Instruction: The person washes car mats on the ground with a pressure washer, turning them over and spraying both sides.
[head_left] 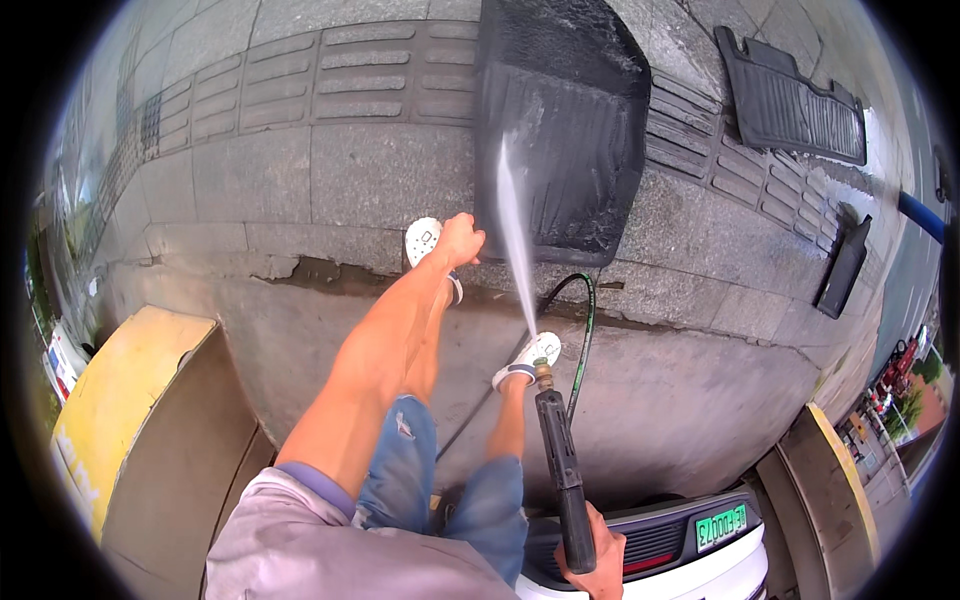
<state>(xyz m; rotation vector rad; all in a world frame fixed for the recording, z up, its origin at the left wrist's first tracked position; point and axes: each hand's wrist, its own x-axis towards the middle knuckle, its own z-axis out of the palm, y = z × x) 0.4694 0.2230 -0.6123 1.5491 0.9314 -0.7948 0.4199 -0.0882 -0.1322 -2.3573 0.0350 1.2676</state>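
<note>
My right hand is wrapped round the rear grip of a black pressure washer gun with a brass fitting at its front. A white jet of water shoots forward from the nozzle onto a large black car floor mat, which is wet and has raised edges. At the mat's near left edge, my left hand is closed, its fingertips on the rim. A black hose with a green stripe loops beside the gun.
Another black floor mat and a small dark mat piece lie on the paving at the right. My feet wear white clogs. Yellow-topped barriers stand at both sides; a white car's rear is close at lower right.
</note>
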